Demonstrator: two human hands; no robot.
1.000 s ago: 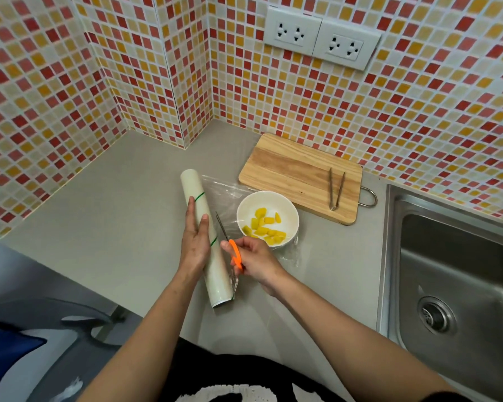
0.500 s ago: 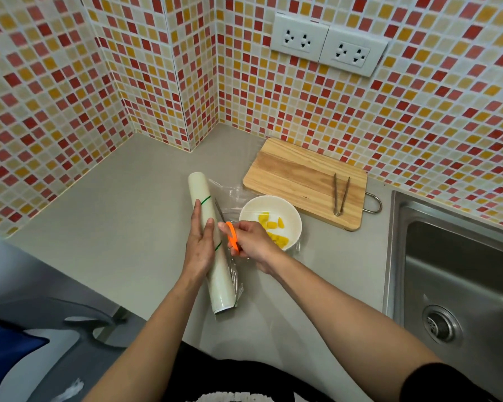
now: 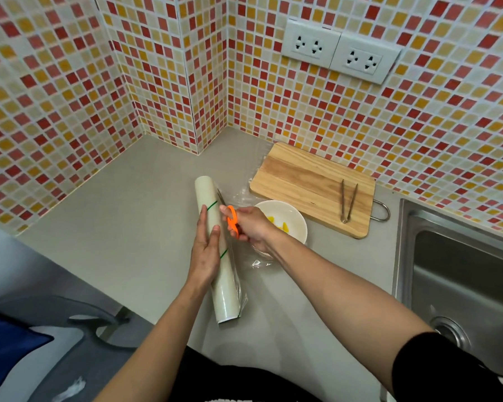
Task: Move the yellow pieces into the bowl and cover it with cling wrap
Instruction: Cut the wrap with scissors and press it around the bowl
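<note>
Left hand: the left hand [image 3: 206, 253] lies flat on top of the cling wrap roll [image 3: 215, 248], fingers straight, pressing it down onto the counter [image 3: 122, 227].
Right hand: the right hand [image 3: 251, 224] grips orange-handled scissors [image 3: 231, 220], fingers curled through the handles; the blades point away from the person, running just beside the roll on its right side.
Cling wrap sheet: a clear sheet [image 3: 244, 195] is drawn out from the roll toward the right, passing beyond the scissors and over or around the bowl; its exact edge is hard to make out.
Bowl: the white bowl [image 3: 298, 224] sits just right of the scissor hand, partly hidden by it.
Yellow pieces: the yellow pieces [image 3: 282, 226] lie inside the bowl.
Cutting board: the wooden cutting board [image 3: 302, 181], beyond the bowl, carries only a pair of tongs [image 3: 349, 203].
Done: judging by the bare board, the pieces are moved.
Left: likely finishing the cut, then sealing the sheet over the rim.
</note>
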